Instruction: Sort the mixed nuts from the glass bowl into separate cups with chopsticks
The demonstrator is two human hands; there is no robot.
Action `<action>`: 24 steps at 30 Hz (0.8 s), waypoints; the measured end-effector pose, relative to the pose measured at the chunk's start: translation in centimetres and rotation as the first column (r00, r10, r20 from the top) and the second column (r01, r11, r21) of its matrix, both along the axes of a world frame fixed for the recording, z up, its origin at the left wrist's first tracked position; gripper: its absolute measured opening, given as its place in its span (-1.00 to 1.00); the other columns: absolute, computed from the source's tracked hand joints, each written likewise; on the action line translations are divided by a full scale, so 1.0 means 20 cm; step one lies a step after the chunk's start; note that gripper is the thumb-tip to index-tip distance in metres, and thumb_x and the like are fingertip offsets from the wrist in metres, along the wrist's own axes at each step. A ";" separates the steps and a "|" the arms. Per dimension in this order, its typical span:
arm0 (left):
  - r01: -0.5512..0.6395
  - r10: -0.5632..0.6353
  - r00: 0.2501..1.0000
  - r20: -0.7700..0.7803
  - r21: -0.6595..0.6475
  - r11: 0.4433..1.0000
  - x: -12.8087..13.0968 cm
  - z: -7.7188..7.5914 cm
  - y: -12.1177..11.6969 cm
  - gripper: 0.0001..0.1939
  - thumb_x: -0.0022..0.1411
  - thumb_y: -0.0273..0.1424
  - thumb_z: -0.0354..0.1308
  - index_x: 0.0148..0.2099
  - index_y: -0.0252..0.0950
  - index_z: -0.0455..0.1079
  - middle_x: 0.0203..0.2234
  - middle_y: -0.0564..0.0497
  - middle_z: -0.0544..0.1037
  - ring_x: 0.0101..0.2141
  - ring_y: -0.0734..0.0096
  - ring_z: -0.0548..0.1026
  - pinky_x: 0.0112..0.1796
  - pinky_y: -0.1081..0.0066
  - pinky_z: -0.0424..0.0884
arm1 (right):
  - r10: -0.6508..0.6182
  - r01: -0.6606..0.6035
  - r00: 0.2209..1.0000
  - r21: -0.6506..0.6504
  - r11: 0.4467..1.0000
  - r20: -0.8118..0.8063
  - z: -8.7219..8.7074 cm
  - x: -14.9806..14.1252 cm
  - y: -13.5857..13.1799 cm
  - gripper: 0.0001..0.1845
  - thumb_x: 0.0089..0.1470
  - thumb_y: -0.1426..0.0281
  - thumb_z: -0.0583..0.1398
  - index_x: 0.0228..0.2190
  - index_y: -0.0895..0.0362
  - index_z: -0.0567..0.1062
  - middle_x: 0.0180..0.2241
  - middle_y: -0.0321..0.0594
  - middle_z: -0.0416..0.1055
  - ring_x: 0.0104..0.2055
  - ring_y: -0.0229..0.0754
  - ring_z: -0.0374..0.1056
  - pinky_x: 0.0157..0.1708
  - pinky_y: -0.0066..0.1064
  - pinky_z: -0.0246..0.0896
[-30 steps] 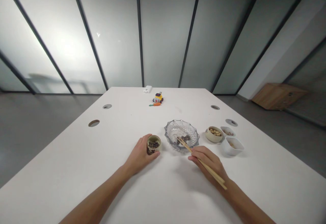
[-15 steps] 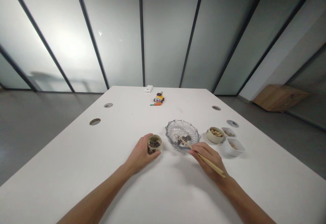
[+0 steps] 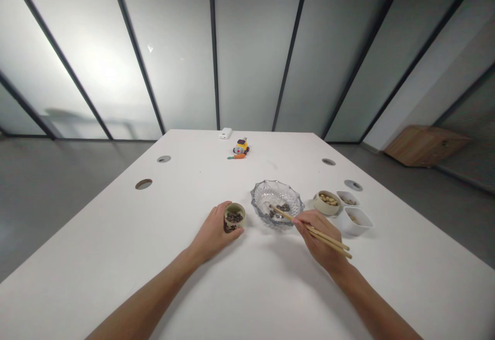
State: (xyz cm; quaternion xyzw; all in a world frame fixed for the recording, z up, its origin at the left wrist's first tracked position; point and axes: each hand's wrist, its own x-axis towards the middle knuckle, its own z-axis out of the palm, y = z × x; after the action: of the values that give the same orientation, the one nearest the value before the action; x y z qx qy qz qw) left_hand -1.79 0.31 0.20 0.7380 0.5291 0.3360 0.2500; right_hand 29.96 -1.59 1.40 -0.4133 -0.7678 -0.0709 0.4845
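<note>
My left hand (image 3: 216, 231) is wrapped round a small cream cup (image 3: 234, 225) with dark characters on its side, standing on the white table. Dark beans (image 3: 234, 217) lie inside the cup. Between the fingers of my right hand (image 3: 319, 234) is a pair of wooden chopsticks (image 3: 328, 240). Their tips reach into a clear glass bowl (image 3: 257, 195) with a scalloped rim. Several dark beans (image 3: 284, 207) rest on the bottom of this bowl. Whether the tips pinch a bean is too small to tell for certain.
Right of the glass bowl stand a cream bowl (image 3: 323, 208) of peanuts and two white containers, a nearer one (image 3: 356, 226) and a farther one (image 3: 350, 194). A toy car (image 3: 242, 146), a toy carrot (image 3: 236, 157) and a white box (image 3: 225, 133) lie farther back. Round holes pierce the table (image 3: 185, 298).
My right hand has shifted slightly right, and the rear ends of the chopsticks have swung up, right and farther apart. The tips stay over the glass bowl. My left hand keeps its hold.
</note>
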 end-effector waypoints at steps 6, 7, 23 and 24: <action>0.000 0.000 1.000 0.005 0.008 1.000 0.00 -0.01 0.00 -0.35 0.15 -0.30 0.43 0.27 -0.18 0.38 0.13 -0.19 0.59 0.13 -0.11 0.56 0.19 -0.05 0.48 | -0.016 0.015 1.000 -0.041 0.999 -0.024 0.01 -0.01 0.01 -0.67 0.46 0.14 0.18 -0.32 0.01 0.57 -0.38 -0.23 0.60 -0.34 -0.13 0.54 -0.28 -0.31 0.49; 0.003 -0.003 1.000 0.005 0.010 1.000 0.00 -0.01 0.00 -0.36 0.16 -0.30 0.42 0.27 -0.19 0.38 0.13 -0.19 0.58 0.13 -0.10 0.56 0.19 -0.04 0.48 | -0.015 0.014 1.000 -0.041 0.999 -0.025 0.01 -0.02 0.01 -0.67 0.46 0.14 0.19 -0.32 0.01 0.58 -0.37 -0.23 0.61 -0.34 -0.13 0.55 -0.27 -0.31 0.49; 0.003 -0.003 1.000 -0.004 -0.016 1.000 0.00 0.01 0.00 -0.35 0.18 -0.28 0.40 0.28 -0.21 0.34 0.15 -0.20 0.57 0.14 -0.11 0.55 0.20 -0.07 0.46 | 0.028 -0.032 0.998 -0.080 0.996 -0.052 0.04 -0.03 0.03 -0.70 0.45 0.20 0.21 -0.34 0.03 0.56 -0.38 -0.27 0.59 -0.36 -0.16 0.52 -0.29 -0.34 0.44; 0.003 -0.003 1.000 -0.003 -0.018 1.000 0.00 0.01 -0.01 -0.35 0.18 -0.28 0.40 0.28 -0.21 0.34 0.15 -0.20 0.57 0.14 -0.11 0.55 0.20 -0.07 0.46 | 0.029 -0.033 0.998 -0.073 0.997 -0.052 0.04 -0.03 0.03 -0.70 0.44 0.19 0.22 -0.35 0.03 0.56 -0.39 -0.28 0.59 -0.36 -0.17 0.52 -0.29 -0.34 0.44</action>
State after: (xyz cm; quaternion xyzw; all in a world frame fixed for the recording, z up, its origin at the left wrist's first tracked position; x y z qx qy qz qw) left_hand -1.73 0.20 0.34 0.7370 0.5314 0.3298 0.2562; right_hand 29.39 -0.98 2.25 -0.4204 -0.7636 -0.0245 0.4895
